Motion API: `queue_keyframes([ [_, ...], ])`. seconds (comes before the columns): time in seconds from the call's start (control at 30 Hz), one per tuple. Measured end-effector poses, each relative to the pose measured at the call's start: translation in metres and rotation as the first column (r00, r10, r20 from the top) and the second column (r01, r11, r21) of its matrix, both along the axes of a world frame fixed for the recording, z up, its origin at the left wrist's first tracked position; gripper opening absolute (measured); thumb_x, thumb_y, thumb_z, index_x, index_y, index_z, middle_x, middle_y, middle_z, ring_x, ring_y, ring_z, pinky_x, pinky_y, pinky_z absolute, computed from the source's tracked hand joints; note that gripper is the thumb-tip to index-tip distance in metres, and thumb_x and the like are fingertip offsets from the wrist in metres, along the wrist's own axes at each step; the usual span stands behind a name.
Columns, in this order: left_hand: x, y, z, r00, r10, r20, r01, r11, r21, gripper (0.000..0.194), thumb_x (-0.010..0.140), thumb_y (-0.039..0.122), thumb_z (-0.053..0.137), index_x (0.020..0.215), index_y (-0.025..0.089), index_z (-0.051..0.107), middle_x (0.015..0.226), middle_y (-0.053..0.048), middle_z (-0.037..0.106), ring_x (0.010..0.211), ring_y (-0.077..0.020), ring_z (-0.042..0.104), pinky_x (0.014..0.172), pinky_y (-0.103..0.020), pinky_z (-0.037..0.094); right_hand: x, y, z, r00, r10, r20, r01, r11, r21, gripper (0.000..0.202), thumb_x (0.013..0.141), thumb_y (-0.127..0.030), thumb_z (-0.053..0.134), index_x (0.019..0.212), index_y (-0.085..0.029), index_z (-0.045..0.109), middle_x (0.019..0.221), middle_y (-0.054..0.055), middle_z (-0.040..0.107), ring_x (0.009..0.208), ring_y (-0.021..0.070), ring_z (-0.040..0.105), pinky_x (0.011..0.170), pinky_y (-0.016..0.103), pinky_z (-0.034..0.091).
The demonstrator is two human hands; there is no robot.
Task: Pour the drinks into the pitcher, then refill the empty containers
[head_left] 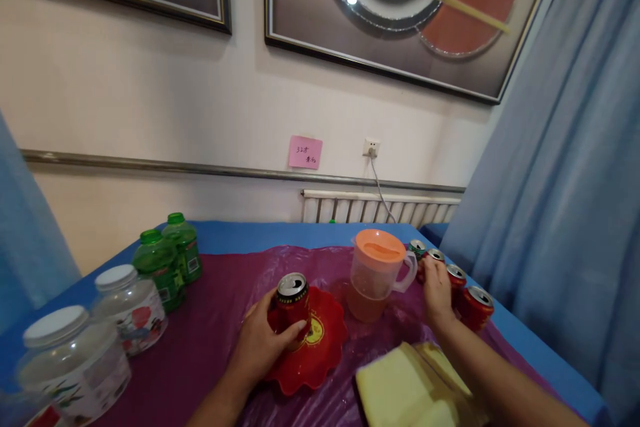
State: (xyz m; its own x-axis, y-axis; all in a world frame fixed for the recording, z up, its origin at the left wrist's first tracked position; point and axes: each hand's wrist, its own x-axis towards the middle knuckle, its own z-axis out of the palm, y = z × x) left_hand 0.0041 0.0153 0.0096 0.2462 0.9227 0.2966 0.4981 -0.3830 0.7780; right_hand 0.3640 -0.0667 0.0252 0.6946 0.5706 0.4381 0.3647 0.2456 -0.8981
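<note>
My left hand (257, 340) is wrapped around an opened red drink can (293, 307), its thumb across the front. The can is upright over a red scalloped plate (325, 360) with a yellow mark in its middle; whether its base touches the plate is hidden. At the right, my right hand (437, 290) has its fingers around another opened can (436, 254), mostly covered by the hand. Beside it in the same row stand two red cans (456, 276) and a greenish can (417, 248). A clear pitcher (373, 280) with an orange lid and some liquid stands between my hands.
Two clear jars (80, 367) with white lids and two green bottles (159, 267) line the left side. A yellow pack of paper or cloth (400, 384) lies in front. Purple plastic sheeting (220, 287) covers the blue table (240, 235). A radiator (350, 206) is behind.
</note>
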Motion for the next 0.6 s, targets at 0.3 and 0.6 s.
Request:
queue_keyframes([
  [0.3, 0.004, -0.009, 0.001, 0.991, -0.017, -0.13, 0.028, 0.996, 0.083, 0.067, 0.064, 0.04, 0.079, 0.125, 0.019, 0.062, 0.127, -0.014, 0.071, 0.121, -0.0375, 0.062, 0.106, -0.054, 0.047, -0.116, -0.051, -0.029, 0.933, 0.357, 0.036, -0.35, 0.927, -0.134, 0.03, 0.084, -0.036, 0.069, 0.112, -0.027, 0.065, 0.11, 0.007, 0.071, 0.1, 0.0263, 0.066, 0.09, 0.039, 0.052],
  [0.6, 0.002, -0.01, -0.01, 0.973, -0.178, -0.144, 0.198, 0.971, 0.134, 0.064, 0.071, 0.043, 0.078, 0.129, 0.02, 0.064, 0.13, -0.014, 0.069, 0.127, -0.0378, 0.058, 0.108, -0.056, 0.048, -0.182, -0.004, -0.006, 0.878, 0.477, 0.028, -0.437, 0.826, -0.356, 0.084, 0.064, -0.023, 0.081, 0.142, -0.019, 0.051, 0.136, 0.011, 0.063, 0.128, 0.0297, 0.057, 0.113, 0.046, 0.04],
])
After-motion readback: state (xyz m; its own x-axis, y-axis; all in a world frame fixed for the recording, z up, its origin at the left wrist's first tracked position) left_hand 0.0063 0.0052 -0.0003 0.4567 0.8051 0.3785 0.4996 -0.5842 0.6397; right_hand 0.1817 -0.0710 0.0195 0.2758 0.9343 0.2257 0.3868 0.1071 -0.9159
